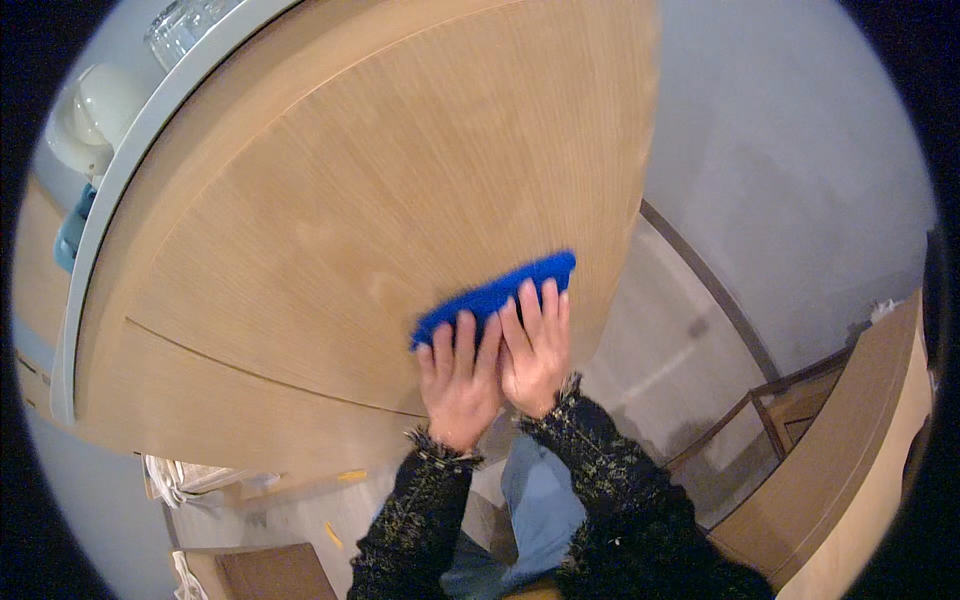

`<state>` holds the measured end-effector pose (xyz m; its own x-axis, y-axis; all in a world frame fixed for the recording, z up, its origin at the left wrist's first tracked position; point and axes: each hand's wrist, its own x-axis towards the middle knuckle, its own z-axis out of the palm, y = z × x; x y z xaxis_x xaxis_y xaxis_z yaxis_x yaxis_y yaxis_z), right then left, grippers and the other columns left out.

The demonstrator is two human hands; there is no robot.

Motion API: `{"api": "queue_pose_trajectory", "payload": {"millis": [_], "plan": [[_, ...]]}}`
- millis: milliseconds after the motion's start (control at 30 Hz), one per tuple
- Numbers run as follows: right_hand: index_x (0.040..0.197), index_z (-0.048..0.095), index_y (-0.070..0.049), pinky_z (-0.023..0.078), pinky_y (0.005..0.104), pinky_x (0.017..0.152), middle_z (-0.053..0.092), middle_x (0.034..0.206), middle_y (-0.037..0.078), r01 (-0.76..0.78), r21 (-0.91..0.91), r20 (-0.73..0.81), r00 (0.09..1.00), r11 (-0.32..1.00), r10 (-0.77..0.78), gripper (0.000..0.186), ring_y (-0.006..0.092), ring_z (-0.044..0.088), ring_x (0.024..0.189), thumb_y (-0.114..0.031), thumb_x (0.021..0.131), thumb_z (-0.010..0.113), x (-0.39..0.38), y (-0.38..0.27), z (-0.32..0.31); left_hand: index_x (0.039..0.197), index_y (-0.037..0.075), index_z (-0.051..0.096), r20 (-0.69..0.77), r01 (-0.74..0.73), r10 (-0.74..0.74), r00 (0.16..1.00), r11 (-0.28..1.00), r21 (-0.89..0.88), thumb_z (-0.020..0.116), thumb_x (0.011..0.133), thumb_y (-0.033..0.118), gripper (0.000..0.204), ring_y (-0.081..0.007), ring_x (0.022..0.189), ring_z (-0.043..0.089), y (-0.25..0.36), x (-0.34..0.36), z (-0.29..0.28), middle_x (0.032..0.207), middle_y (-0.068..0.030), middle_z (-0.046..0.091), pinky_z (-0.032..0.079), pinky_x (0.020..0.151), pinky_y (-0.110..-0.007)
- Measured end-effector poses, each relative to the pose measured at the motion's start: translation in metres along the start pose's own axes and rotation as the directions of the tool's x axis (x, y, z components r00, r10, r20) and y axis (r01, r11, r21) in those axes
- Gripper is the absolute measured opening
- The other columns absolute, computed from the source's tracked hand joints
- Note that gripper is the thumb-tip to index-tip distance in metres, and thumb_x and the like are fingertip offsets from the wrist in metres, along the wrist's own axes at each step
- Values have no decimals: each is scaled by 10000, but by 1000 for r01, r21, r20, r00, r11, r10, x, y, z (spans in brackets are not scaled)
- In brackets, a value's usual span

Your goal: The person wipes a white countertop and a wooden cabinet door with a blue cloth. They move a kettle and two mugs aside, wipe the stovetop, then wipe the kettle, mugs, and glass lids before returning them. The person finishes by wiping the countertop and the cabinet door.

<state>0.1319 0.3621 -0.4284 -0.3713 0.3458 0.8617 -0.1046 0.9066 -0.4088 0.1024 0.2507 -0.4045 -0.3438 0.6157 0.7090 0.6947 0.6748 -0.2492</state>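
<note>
A folded blue cloth [490, 295] lies slantwise on a wide, pale wood-grain surface [330, 210], close to its near right edge. My left hand [462, 385] presses on the cloth's left half, its fingers reaching over the lower edge. Close beside it, my right hand [537, 355] holds the right half the same way, with the inner sides of both hands nearly touching. The cloth hides what is beneath it, and the thumbs do not show clearly.
Along the left runs a curved pale rim [110, 185]; beyond it stand clear glassware [185, 30] and a white rounded vessel [105, 105]. Brown padded seating [830, 470] is at lower right, and a brown seat [278, 572] at lower left. Grey floor shows at right.
</note>
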Motion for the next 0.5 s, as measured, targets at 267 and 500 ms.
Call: {"api": "queue_pose_trajectory", "payload": {"millis": [267, 500], "plan": [[1126, 628, -45, 334, 581, 1011, 521, 1314, 166, 87, 34, -63, 994, 996, -85, 339, 443, 425, 1249, -124, 797, 643, 13, -20, 13, 1236, 182, 599, -76, 50, -46, 996, 998, 46, 535, 874, 249, 374, -327, 1286, 381, -22, -6, -2, 1364, -110, 478, 222, 1085, -482], [1139, 629, -71, 310, 532, 1044, 553, 1266, 114, 124, -5, 196, 973, 992, -120, 353, 372, 445, 1237, -122, 792, 594, -44, -24, 15, 1189, 164, 612, 119, 42, -41, 992, 999, 1, 583, 831, 232, 366, -351, 1150, 480, -26, -65, 3, 1311, -115, 503, 344, 967, -514]]}}
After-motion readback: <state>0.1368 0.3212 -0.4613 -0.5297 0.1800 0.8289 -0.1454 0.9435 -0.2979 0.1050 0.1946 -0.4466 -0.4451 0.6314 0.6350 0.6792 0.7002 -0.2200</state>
